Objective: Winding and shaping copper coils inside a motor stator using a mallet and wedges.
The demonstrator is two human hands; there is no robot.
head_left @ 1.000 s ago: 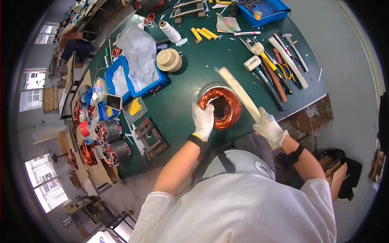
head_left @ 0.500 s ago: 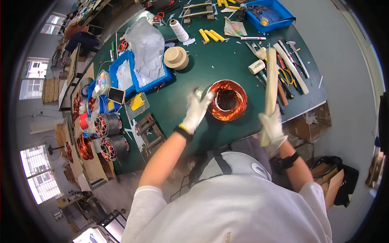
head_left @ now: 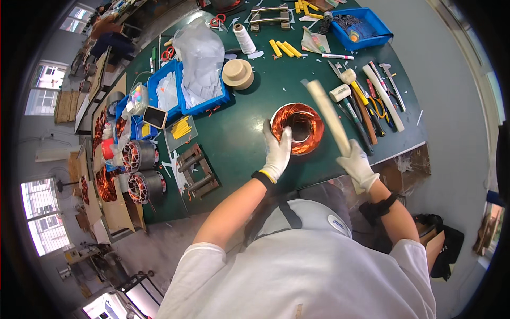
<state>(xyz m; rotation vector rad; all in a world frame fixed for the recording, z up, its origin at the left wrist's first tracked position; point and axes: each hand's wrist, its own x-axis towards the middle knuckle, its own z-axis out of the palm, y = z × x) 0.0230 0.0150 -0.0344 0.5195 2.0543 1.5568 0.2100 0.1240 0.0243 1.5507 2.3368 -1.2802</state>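
A motor stator with copper windings [head_left: 313, 128] stands on the green tabletop in front of me, its round bore facing up. My left hand [head_left: 277, 151], in a white glove, grips its left side, with the thumb over the copper windings and the fingers around the outer wall. In my gloved right hand [head_left: 358, 165] is a long pale bar [head_left: 328, 110], held near its lower end. The bar tilts up and to the left, just right of the stator and apart from it. Part of its lower end shows below my fist.
Right of the bar lie white-headed mallets [head_left: 340, 93], pliers [head_left: 378, 108], another pale bar [head_left: 383, 99] and a caliper [head_left: 392, 86]. Blue bins [head_left: 204, 107], a beige stepped cylinder [head_left: 238, 74] and a metal frame [head_left: 198, 171] stand left. More stators [head_left: 146, 186] sit farther left.
My left hand has moved right and down onto the stator's side and taken hold of it. The bar in my right hand has swung from nearly upright to leaning left, toward the stator.
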